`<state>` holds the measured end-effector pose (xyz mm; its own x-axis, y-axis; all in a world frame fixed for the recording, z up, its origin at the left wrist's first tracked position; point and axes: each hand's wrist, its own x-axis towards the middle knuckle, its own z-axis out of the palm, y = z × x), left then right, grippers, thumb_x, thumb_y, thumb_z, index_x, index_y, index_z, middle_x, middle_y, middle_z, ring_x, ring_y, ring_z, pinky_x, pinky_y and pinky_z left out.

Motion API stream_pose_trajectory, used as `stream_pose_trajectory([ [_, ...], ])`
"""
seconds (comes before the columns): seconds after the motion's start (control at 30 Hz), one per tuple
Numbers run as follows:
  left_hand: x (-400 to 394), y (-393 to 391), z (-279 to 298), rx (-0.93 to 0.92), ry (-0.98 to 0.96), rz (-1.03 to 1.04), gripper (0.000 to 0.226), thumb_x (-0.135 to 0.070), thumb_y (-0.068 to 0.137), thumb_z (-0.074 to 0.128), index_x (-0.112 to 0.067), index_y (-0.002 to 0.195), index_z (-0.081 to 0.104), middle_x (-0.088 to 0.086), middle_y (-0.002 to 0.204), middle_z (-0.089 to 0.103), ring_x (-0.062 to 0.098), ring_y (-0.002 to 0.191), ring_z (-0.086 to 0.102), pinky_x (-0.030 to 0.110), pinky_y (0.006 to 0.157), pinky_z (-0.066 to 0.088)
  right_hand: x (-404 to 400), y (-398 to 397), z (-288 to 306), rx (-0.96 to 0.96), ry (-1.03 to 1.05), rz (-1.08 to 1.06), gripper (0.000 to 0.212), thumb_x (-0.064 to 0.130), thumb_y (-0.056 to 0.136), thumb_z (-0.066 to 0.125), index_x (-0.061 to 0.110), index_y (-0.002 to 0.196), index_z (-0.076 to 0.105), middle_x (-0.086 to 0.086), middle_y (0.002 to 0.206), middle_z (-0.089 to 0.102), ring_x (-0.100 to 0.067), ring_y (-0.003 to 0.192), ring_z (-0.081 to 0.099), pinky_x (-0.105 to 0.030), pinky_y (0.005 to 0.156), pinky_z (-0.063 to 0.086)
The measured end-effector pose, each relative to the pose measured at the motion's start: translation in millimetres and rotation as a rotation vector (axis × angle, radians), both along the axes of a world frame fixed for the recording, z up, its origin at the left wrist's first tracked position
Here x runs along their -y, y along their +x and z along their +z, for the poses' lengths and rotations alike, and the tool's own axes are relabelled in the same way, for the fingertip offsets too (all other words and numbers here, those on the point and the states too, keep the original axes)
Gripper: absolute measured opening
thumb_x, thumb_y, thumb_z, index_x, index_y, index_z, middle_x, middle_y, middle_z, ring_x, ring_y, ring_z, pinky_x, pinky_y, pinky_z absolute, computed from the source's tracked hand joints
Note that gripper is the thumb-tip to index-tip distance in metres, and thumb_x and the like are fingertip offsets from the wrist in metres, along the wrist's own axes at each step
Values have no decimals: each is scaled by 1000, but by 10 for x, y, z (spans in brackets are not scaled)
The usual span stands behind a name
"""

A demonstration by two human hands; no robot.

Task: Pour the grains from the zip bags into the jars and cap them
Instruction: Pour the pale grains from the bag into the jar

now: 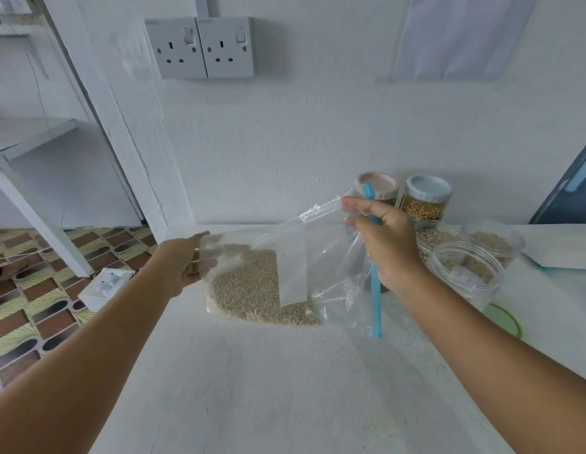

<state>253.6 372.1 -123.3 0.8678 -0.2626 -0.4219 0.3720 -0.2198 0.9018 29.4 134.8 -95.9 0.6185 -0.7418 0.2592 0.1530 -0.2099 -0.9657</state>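
Note:
A clear zip bag [268,283] with pale grains and a white label is held above the white table [285,388], turned so its blue zip strip [375,290] runs down the right side. My left hand [183,263] grips the bag's left bottom corner. My right hand [386,244] pinches the zip end of the bag. An open clear jar [468,270] with a little grain stands just right of my right hand. Two capped jars stand at the back: a beige-lidded jar [378,188] and a blue-lidded jar [427,199] of yellow grain.
Two more clear containers of grain [437,239] [495,240] stand behind the open jar. A green lid [503,319] lies by my right forearm. A white box [560,253] lies at the far right. A white item [105,286] sits on the patterned floor, left of the table.

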Motion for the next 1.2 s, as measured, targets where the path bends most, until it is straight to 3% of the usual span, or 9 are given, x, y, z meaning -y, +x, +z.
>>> stream_pose_trajectory([
  [0.17,57,-7,23,21,-83,-12,18,-11,92,77,-11,108,69,7,89,67,17,76,60,31,70,50,14,-1,-7,-8,19,-30,36,-4,92,64,24,107,81,20,108,77,3,99,71,-28,105,53],
  [0.33,-1,43,142,114,-296,46,31,2,85,80,-18,100,61,5,88,73,17,82,64,34,87,52,33,8,-1,-5,29,-47,34,-2,91,65,21,110,81,19,111,77,7,106,67,-27,108,50],
  [0.4,5,47,211,156,-361,78,31,3,86,79,-20,96,59,2,82,74,14,76,65,36,93,53,57,27,18,16,43,-69,34,0,91,66,23,109,81,19,110,77,3,111,66,-27,109,50],
  [0.5,42,62,285,183,-432,137,29,2,90,76,-21,92,59,7,94,72,19,86,66,38,99,54,94,65,52,55,81,-99,37,-2,89,66,28,105,81,23,105,76,-9,113,69,-28,105,53],
  [0.57,61,54,303,189,-436,137,24,-3,92,75,-21,92,60,4,95,74,19,87,69,37,95,57,108,81,46,62,91,-108,41,-4,89,64,30,103,81,22,104,77,-13,108,71,-25,99,55],
  [0.7,71,36,285,206,-343,118,19,-24,96,76,-15,104,62,1,92,77,13,80,73,30,79,57,113,85,-17,55,102,-108,39,-6,91,61,22,108,81,10,112,77,0,93,72,-18,88,54],
  [0.87,55,85,334,333,-213,107,20,-12,89,82,-16,102,68,7,93,76,14,72,70,22,70,54,114,99,-27,55,106,-104,36,-6,91,62,20,108,81,11,111,77,5,91,71,-14,84,55],
  [1.0,47,70,333,386,-218,143,16,-10,90,81,-15,99,68,11,92,77,13,71,71,17,65,54,132,96,-33,58,131,-110,38,-5,91,61,23,107,81,13,106,78,2,88,71,-13,81,53],
  [1.2,-13,43,310,332,-125,100,37,-37,84,86,-12,102,65,7,87,77,13,73,69,24,73,54,119,95,-32,58,147,-114,36,-5,90,61,20,107,81,12,103,78,-5,90,70,-10,74,51],
])
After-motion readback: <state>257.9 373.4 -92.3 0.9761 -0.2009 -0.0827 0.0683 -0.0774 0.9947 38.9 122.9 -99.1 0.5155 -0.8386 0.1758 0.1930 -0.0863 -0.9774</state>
